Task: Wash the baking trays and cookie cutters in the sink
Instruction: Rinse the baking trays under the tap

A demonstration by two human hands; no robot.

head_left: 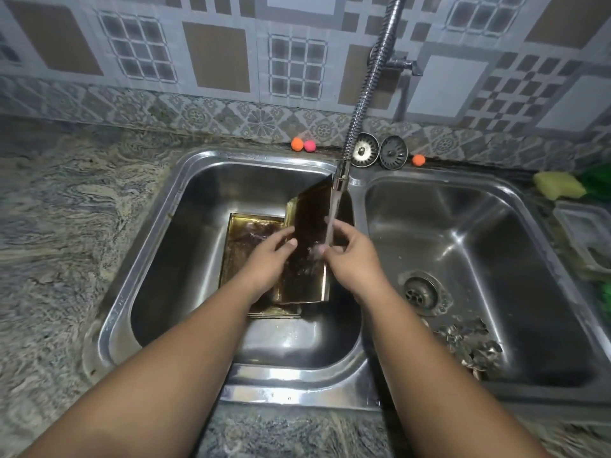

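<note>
my left hand (269, 256) and right hand (352, 259) grip a tray (310, 209) in the left basin (185, 226). the right basin (515, 246) holds cookie cutters (469, 345) at its six o'clock.

Grey veined stone countertop (66, 226); patterned tile wall (215, 57) behind. Coiled metal tap hose (370, 94) hangs from the wall, water running from its spout (340, 176). Two strainer plugs (364, 149) lean side by side at the wall's foot. Orange ball (297, 144) touches pink ball (309, 146); second orange ball (418, 160) sits just right of the plugs. Far right: yellow sponge (558, 189), clear plastic container (588, 233), green item (595, 183), unidentifiable.
</note>
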